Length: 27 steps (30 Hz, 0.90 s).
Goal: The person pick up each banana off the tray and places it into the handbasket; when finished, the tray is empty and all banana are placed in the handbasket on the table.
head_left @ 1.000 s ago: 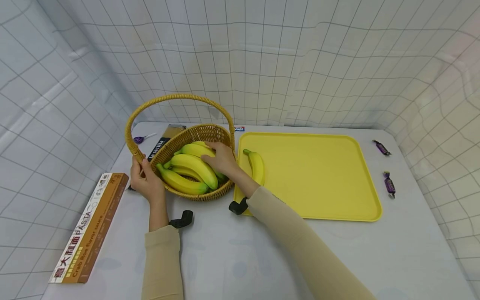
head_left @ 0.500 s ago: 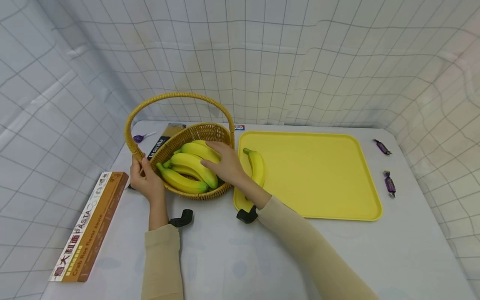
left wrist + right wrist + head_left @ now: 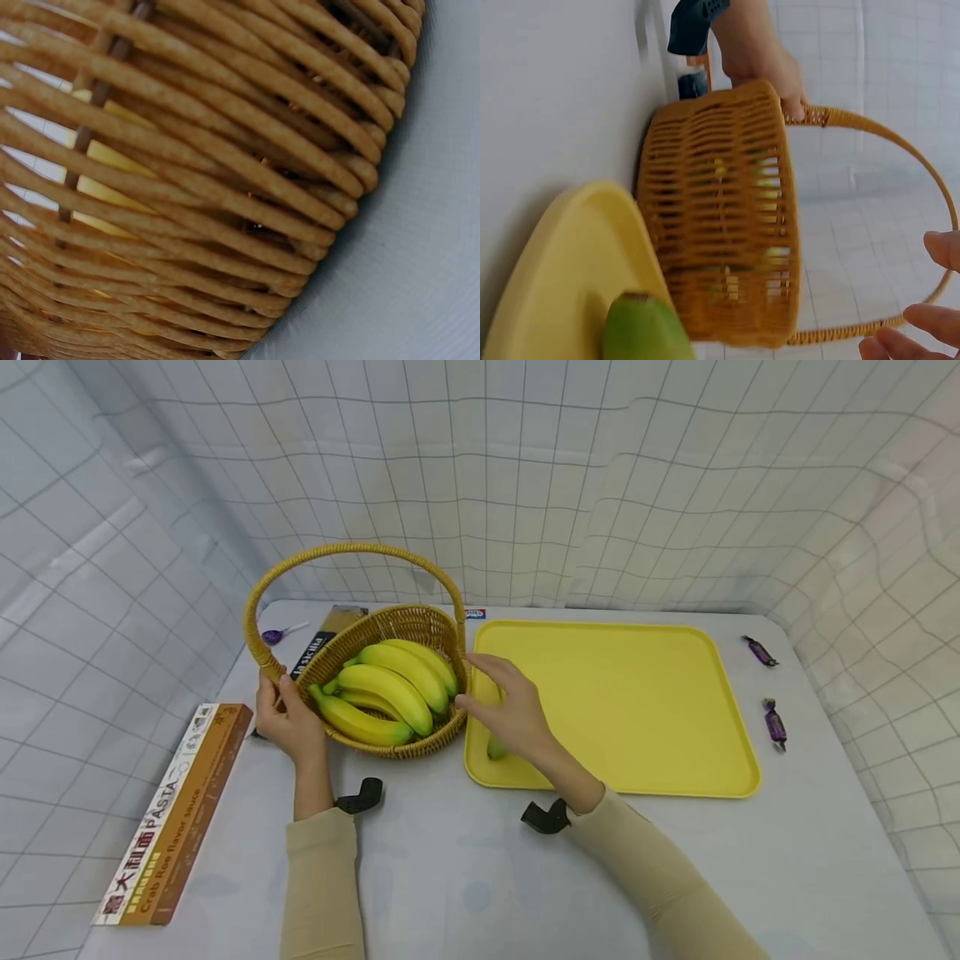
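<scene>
A woven basket (image 3: 420, 620) with a tall arched handle (image 3: 358, 550) stands left of centre in the head view. Several yellow bananas (image 3: 386, 689) lie inside it. My left hand (image 3: 294, 720) grips the left foot of the handle at the rim. Beyond the basket's right rim, my right hand (image 3: 516, 710) hovers over the tray with thumb and fingers spread and nothing held. Under that hand, mostly hidden, a banana (image 3: 496, 747) lies on the yellow tray (image 3: 622, 710); the right wrist view shows its green tip (image 3: 645, 330). Basket weave (image 3: 210, 165) fills most of the left wrist view.
A pasta box (image 3: 180, 814) lies at the left edge. Behind the basket are a dark pasta packet (image 3: 309, 653) and a purple lollipop (image 3: 273, 636). Two purple wrapped candies, one far (image 3: 761, 651) and one nearer (image 3: 776, 725), lie right of the tray. Gridded curtains surround the table.
My right hand has moved out of the basket, away from the bananas, rightward to above the tray's left side. My left hand keeps its grip on the handle's foot.
</scene>
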Available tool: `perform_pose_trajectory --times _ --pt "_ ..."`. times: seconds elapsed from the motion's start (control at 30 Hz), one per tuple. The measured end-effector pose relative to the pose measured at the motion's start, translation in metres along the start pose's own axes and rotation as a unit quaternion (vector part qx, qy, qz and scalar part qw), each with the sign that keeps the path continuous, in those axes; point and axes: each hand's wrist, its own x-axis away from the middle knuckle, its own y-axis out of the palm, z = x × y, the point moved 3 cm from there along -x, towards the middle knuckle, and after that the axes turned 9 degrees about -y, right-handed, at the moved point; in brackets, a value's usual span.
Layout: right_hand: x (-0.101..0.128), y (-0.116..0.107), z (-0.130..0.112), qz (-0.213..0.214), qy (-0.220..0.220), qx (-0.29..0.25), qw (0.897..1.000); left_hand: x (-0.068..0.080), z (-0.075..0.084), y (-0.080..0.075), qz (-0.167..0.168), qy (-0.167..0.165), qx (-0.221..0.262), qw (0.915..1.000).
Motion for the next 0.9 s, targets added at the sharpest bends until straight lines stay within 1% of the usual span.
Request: perform_pose_trajectory --times 0.07,0.2,0.3,0.4,0.57,0.77,0.9 --pt "0.006 -0.009 0.006 0.019 0.003 0.004 1.0 0.001 0.002 0.0 -0.002 -0.001 0.004 1.0" --pt "0.014 -0.023 0.018 0.052 0.009 0.011 0.999 0.001 0.004 0.0 -0.001 0.007 0.008 0.9999" --pt "0.017 -0.029 0.026 0.067 0.019 0.021 0.997 0.0 0.003 0.0 0.0 0.013 0.007 0.9999" --pt "0.019 -0.033 0.034 0.076 0.033 0.031 0.996 0.0 0.002 0.001 0.003 0.011 0.008 0.9999" --pt "0.018 -0.032 0.043 0.076 0.055 0.036 0.995 0.002 0.006 0.001 0.01 0.011 0.002 0.9999" --pt "0.019 -0.028 0.056 0.06 0.094 0.023 0.993 0.013 0.024 0.001 0.012 0.002 0.007 0.9999" --pt "0.02 -0.024 0.065 0.04 0.12 0.024 0.992 0.013 0.024 0.002 0.013 -0.002 0.007 0.9999"
